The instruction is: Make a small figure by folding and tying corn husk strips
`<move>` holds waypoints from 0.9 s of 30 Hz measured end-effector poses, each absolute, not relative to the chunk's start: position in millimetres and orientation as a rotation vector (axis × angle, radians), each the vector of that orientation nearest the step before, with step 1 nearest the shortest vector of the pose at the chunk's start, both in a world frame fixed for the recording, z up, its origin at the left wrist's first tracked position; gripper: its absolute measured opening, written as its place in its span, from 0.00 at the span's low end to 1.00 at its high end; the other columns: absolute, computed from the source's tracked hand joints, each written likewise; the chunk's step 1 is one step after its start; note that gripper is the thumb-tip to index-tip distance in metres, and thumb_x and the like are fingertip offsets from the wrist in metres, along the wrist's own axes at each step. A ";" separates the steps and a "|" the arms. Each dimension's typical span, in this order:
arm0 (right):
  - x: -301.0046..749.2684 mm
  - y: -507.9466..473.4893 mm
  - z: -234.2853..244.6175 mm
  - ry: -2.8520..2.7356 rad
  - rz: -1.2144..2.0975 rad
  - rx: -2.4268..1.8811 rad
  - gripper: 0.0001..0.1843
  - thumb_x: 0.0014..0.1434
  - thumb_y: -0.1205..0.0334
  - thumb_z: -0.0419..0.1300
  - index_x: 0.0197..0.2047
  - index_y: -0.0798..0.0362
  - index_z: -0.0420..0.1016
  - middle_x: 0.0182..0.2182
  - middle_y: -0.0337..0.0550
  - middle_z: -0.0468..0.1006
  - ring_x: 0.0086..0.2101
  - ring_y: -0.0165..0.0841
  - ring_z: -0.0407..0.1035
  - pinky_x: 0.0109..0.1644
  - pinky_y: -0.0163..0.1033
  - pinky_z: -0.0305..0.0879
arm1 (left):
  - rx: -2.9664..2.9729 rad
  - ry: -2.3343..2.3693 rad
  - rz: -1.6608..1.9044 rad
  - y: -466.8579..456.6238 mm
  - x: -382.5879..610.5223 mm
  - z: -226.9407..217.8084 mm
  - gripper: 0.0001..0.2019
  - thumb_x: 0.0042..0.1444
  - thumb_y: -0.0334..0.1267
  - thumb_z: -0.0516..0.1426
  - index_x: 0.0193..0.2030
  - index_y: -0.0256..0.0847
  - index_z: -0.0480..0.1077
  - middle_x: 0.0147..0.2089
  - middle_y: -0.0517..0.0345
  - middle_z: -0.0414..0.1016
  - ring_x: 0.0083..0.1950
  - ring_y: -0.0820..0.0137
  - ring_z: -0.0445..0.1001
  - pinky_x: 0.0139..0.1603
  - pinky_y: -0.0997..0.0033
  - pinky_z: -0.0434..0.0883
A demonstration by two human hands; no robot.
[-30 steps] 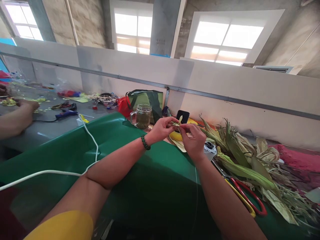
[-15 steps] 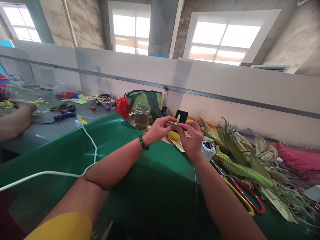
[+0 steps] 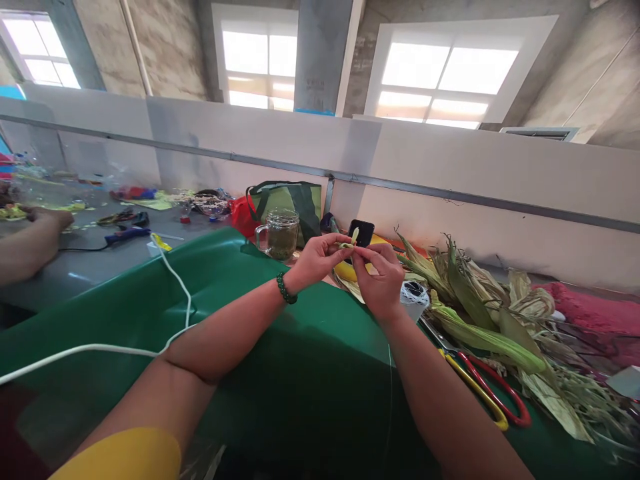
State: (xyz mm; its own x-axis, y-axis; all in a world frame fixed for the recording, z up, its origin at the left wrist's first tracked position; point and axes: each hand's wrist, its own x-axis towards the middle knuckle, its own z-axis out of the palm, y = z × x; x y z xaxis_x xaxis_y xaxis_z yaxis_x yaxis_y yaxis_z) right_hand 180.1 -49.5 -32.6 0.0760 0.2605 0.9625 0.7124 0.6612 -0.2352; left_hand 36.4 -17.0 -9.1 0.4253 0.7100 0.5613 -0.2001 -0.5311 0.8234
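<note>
A small pale-green piece of corn husk (image 3: 355, 235) stands up between my fingertips, partly hidden by them. My left hand (image 3: 319, 259), a green bead bracelet at its wrist, is closed in a pinch on the husk from the left. From the right, the thumb and fingers of my right hand (image 3: 381, 277) pinch the same piece. Behind the hands stands a dark phone (image 3: 362, 233). Close by the right wrist is a spool of white thread (image 3: 414, 293), and a thin thread hangs down beside the right forearm.
Red-and-yellow-handled scissors (image 3: 487, 383) and a heap of corn husks (image 3: 480, 320) lie to the right. A glass mug (image 3: 281, 235) stands before a green bag (image 3: 310, 207). A white cable (image 3: 100, 347) crosses the green mat (image 3: 225, 267). Another person's hand (image 3: 47, 220) is at far left.
Both hands keep the same pinch on the husk piece, with only slight finger movement. The whole view has shifted a little.
</note>
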 end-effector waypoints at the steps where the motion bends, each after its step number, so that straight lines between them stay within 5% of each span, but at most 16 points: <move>1: 179.7 -49.9 -32.2 -1.502 -0.412 -0.845 0.08 0.60 0.62 0.59 0.35 0.48 0.81 0.30 0.43 0.75 0.31 0.33 0.72 0.36 0.40 0.73 | 1.771 0.450 1.255 -17.1 36.4 -9.2 0.27 0.45 0.57 0.66 0.40 0.34 0.71 0.19 0.67 0.65 0.19 0.81 0.58 0.20 0.78 0.55; 13: 180.9 -59.7 -24.5 -1.487 -0.281 -0.809 0.05 0.59 0.59 0.61 0.34 0.48 0.78 0.30 0.41 0.77 0.30 0.32 0.72 0.35 0.39 0.73 | 1.800 0.407 1.280 -20.6 33.9 -5.2 0.25 0.48 0.56 0.64 0.40 0.34 0.71 0.24 0.63 0.68 0.24 0.78 0.62 0.24 0.77 0.59; 22: 194.6 -52.0 -14.9 -1.492 0.301 -0.918 0.14 0.52 0.49 0.65 0.29 0.52 0.77 0.23 0.38 0.76 0.24 0.31 0.69 0.29 0.37 0.67 | 1.844 0.304 1.251 -16.0 32.8 -5.2 0.24 0.49 0.55 0.64 0.39 0.34 0.71 0.31 0.57 0.74 0.34 0.74 0.73 0.36 0.75 0.70; 27: 191.7 -52.9 -18.1 -1.552 -0.044 -0.900 0.09 0.57 0.56 0.60 0.28 0.51 0.74 0.26 0.40 0.73 0.26 0.31 0.67 0.30 0.37 0.66 | 1.804 0.317 1.203 -13.4 34.3 -8.0 0.24 0.48 0.56 0.64 0.39 0.34 0.72 0.30 0.56 0.76 0.34 0.72 0.76 0.35 0.75 0.72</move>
